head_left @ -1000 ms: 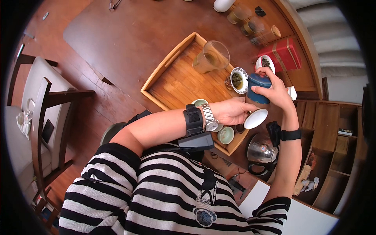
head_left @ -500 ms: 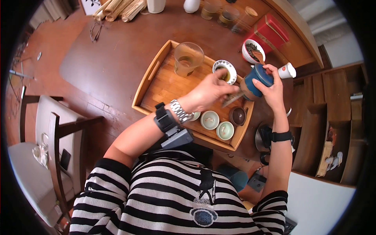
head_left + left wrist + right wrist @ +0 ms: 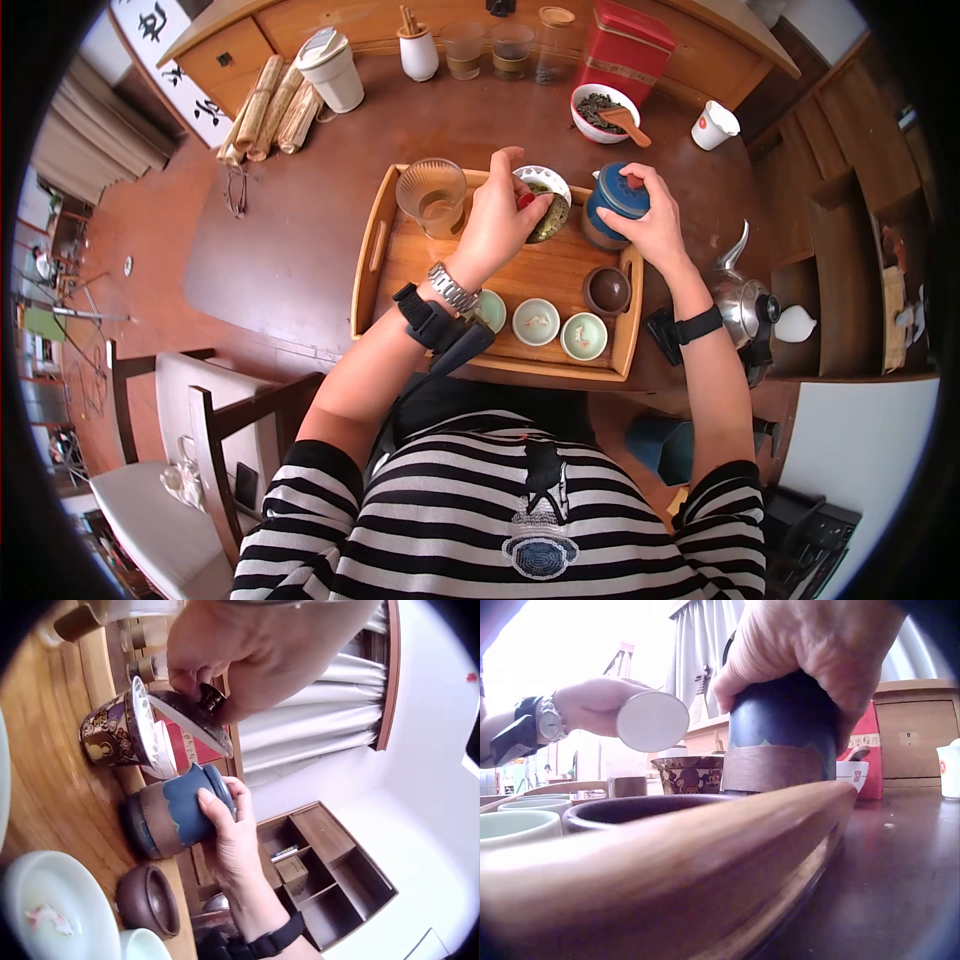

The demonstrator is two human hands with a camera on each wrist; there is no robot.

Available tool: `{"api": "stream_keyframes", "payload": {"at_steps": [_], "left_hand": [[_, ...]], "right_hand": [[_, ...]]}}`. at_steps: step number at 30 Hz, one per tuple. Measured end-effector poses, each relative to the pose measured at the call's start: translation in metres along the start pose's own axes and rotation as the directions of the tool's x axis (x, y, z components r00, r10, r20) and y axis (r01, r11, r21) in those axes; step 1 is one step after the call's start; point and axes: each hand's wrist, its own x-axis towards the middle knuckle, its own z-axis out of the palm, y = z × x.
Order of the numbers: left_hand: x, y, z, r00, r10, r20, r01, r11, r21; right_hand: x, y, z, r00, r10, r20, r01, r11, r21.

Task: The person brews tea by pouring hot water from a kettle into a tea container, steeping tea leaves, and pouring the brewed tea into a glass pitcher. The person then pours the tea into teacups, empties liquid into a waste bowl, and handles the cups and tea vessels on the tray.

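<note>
My left hand (image 3: 497,215) pinches the knob of a patterned lid (image 3: 548,218), held tilted beside the lidded bowl's white-rimmed cup (image 3: 541,181). In the left wrist view the lid (image 3: 191,720) hangs just off the rim of the dark patterned cup (image 3: 112,735). My right hand (image 3: 655,222) grips the top of a blue canister (image 3: 617,192) with a brown band, at the right end of the wooden tray (image 3: 640,300). A glass pitcher (image 3: 432,200) with pale brown liquid stands at the tray's left.
Pale green cups (image 3: 536,322) and a dark brown cup (image 3: 607,290) sit along the tray's near side. Behind are a bowl of dry leaves (image 3: 600,103) with a wooden scoop and a red tin (image 3: 625,48). A metal kettle (image 3: 738,300) stands at right.
The left hand has moved the lid from near the canister leftward, beside the patterned cup. The canister has been lowered to the tray in the right hand's grip. The head view has shifted.
</note>
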Motion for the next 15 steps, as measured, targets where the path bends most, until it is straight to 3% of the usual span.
{"api": "stream_keyframes", "payload": {"at_steps": [7,15], "left_hand": [[0.023,-0.011,0.020,0.989,0.142,-0.037,-0.131,0.969,0.209],[0.027,-0.016,0.029,0.984,0.168,0.065,-0.180,0.943,0.280]], "right_hand": [[-0.007,0.001,0.003,0.998,-0.058,0.005,0.058,0.998,0.012],[-0.016,0.001,0.007,0.997,-0.079,0.001,0.079,0.997,0.026]]}}
